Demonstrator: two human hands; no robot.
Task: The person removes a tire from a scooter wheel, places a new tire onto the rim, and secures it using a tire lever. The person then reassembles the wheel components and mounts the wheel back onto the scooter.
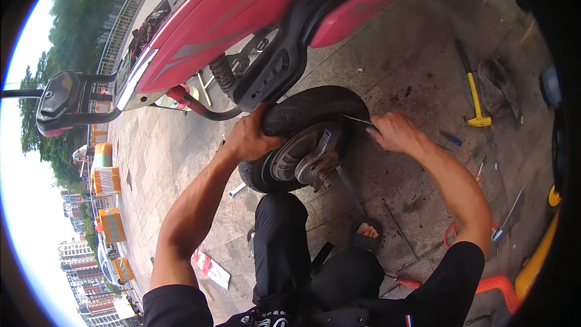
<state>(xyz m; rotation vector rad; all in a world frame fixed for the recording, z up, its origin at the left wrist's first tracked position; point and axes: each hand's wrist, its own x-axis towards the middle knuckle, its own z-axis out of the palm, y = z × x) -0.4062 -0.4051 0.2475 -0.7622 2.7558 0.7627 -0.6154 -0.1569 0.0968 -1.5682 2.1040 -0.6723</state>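
A small scooter wheel with a black tyre [305, 106] stands tilted in front of my knees, its metal hub [302, 151] facing toward me. My left hand [253, 135] is wrapped over the tyre's upper left side, fingers curled on the rubber. At the right side my right hand [394, 133] is closed round a slim metal tyre lever [357, 119], whose far end meets the tyre near the rim. The lever's handle is mostly hidden in the fist. Just beyond the wheel rises a red and black electric scooter [230, 24].
To the right on the paving lie a yellow-headed hammer [478, 118], a grey cloth [499, 88], a screwdriver [508, 215] and a long rod [399, 230]. A coiled red air hose [499, 290] runs at lower right. A packet [212, 268] lies left of my leg.
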